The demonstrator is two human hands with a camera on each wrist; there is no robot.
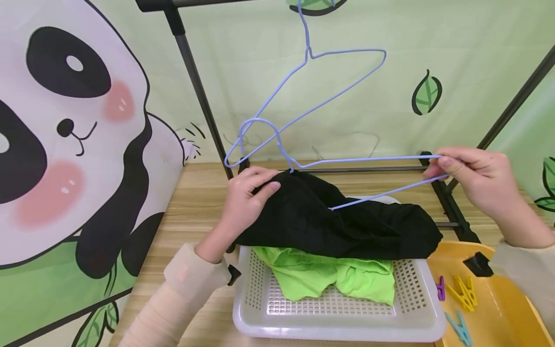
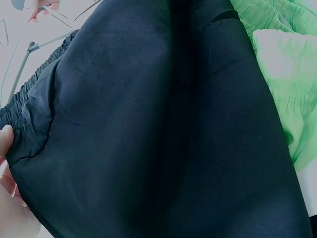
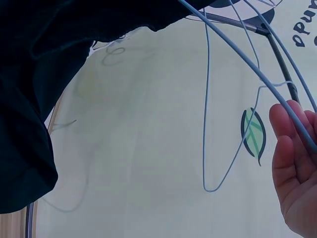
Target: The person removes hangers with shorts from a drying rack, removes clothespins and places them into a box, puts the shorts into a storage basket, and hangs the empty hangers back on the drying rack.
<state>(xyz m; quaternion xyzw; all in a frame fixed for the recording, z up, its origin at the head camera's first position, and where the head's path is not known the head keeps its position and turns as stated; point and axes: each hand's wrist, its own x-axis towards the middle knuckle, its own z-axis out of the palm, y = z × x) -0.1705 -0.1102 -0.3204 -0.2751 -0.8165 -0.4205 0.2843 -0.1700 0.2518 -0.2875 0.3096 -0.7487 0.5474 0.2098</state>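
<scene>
Black shorts or trousers [image 1: 303, 221] with a gathered elastic waistband [image 2: 37, 79] hang over a white basket [image 1: 338, 327]. At the waistband's left end, my left hand [image 1: 249, 197] pinches the cloth between thumb and fingers. A blue wire hanger [image 1: 368, 159] has one side inside the black garment, its hook standing out above the cloth. My right hand [image 1: 481, 178] grips the hanger's other end, which is bare. The right wrist view shows the right fingers [image 3: 285, 158] around the wire. Folds hide the hanger's inner end.
A second blue hanger [image 1: 342, 91] hangs from the black rack [image 1: 195, 72] behind. Light green clothing [image 1: 321, 277] lies in the basket. To the right, an orange tray [image 1: 507, 308] holds a yellow clothespin [image 1: 464, 293], a purple one [image 1: 441, 288] and a light blue one [image 1: 458, 328].
</scene>
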